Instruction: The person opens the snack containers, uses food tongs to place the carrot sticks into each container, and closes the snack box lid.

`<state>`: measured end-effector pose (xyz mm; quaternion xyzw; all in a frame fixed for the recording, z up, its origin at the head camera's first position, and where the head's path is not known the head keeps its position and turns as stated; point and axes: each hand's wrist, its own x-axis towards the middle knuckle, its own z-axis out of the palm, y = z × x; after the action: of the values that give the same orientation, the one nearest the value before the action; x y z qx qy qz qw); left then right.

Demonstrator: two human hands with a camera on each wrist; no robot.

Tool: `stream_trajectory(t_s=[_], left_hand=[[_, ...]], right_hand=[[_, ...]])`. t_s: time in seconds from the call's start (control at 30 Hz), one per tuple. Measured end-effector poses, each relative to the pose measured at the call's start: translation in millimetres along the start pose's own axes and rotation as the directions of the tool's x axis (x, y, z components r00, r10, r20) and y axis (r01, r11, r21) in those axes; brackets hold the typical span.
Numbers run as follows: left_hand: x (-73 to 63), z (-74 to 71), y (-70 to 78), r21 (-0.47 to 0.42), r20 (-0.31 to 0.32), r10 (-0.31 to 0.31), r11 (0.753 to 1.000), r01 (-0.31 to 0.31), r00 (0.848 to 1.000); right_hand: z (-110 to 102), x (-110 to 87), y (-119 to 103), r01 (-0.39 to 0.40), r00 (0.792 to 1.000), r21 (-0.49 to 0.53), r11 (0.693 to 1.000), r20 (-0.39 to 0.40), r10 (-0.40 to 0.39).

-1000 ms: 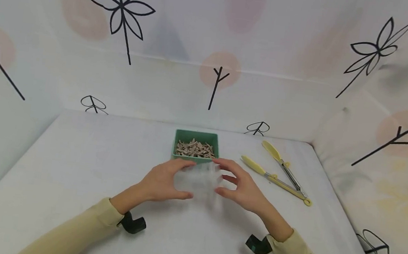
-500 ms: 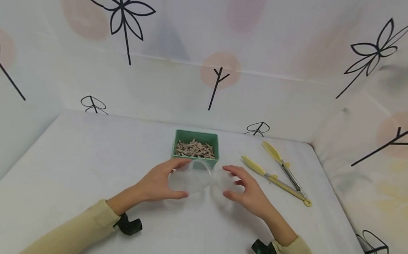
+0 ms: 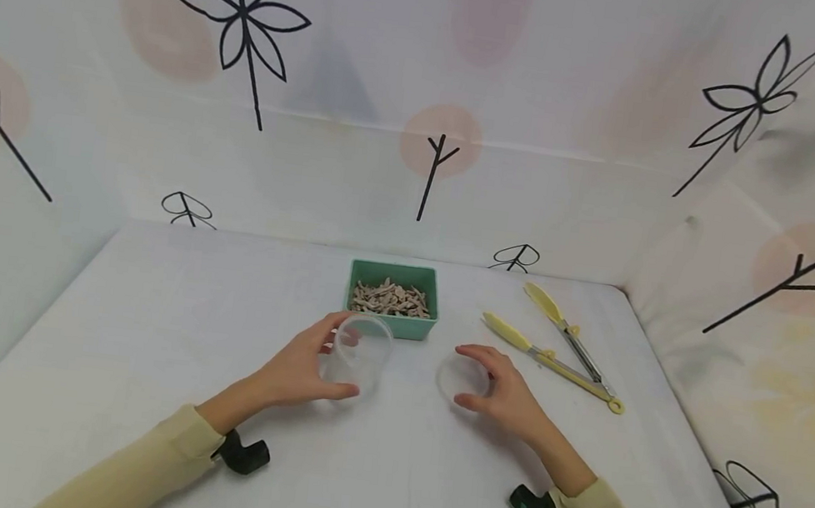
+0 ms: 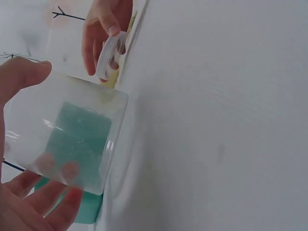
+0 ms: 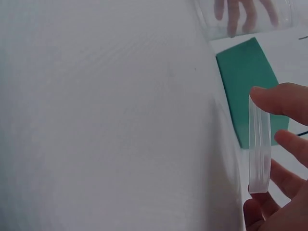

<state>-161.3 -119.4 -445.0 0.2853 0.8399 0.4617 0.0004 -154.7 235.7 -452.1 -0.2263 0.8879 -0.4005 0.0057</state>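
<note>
My left hand (image 3: pixel 300 366) grips a clear plastic jar (image 4: pixel 72 130) around its side, thumb on one side and fingers on the other. In the head view the jar's round mouth faces up, close in front of the green box (image 3: pixel 392 326). My right hand (image 3: pixel 508 393) pinches a round translucent lid (image 5: pixel 260 147) by its rim, between the thumb and the fingers. Jar and lid are apart, the lid to the right of the jar. Through the jar's wall the left wrist view shows the green box behind it; nothing shows inside the jar.
The green box holds many small brown-grey twig-like pieces (image 3: pixel 391 296). Yellow-tipped tongs (image 3: pixel 562 351) lie spread on the right of the white table (image 3: pixel 180 329). A patterned cloth backdrop (image 3: pixel 340 179) stands behind and on both sides.
The lid has come away from the jar. My left hand has moved left and a little down with the jar; my right hand has moved right with the lid.
</note>
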Motion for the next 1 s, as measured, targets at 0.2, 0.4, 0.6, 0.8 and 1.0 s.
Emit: stream_trajectory(t_s=[0.2, 0.4, 0.6, 0.8, 1.0], left_hand=[[-5.4, -2.3, -8.5, -0.099, 0.005, -0.007, 0.995, 0.008, 1.0], [-7.9, -5.4, -10.9, -0.11, -0.008, 0.015, 0.994, -0.015, 1.0], [-8.5, -6.4, -12.6, -0.095, -0.007, 0.017, 0.995, -0.017, 1.0], [-8.6, -7.2, -12.3, -0.079, -0.01, 0.004, 0.997, -0.005, 1.0], [-7.2, -12.8, -8.7, -0.078, -0.036, 0.022, 0.997, -0.025, 0.999]], right_hand=[[2.7, -1.9, 9.8, -0.05, 0.999, -0.013, 0.999, -0.001, 0.05], [4.4, -1.6, 11.4, -0.057, 0.998, -0.025, 0.998, 0.006, 0.057], [4.5, -1.7, 11.6, -0.058, 0.998, -0.042, 0.997, 0.009, 0.059], [-3.4, -2.9, 11.0, -0.065, 0.998, -0.045, 0.997, -0.015, 0.065], [-26.8, -3.8, 11.8, -0.041, 0.991, -0.016, 0.999, -0.126, 0.039]])
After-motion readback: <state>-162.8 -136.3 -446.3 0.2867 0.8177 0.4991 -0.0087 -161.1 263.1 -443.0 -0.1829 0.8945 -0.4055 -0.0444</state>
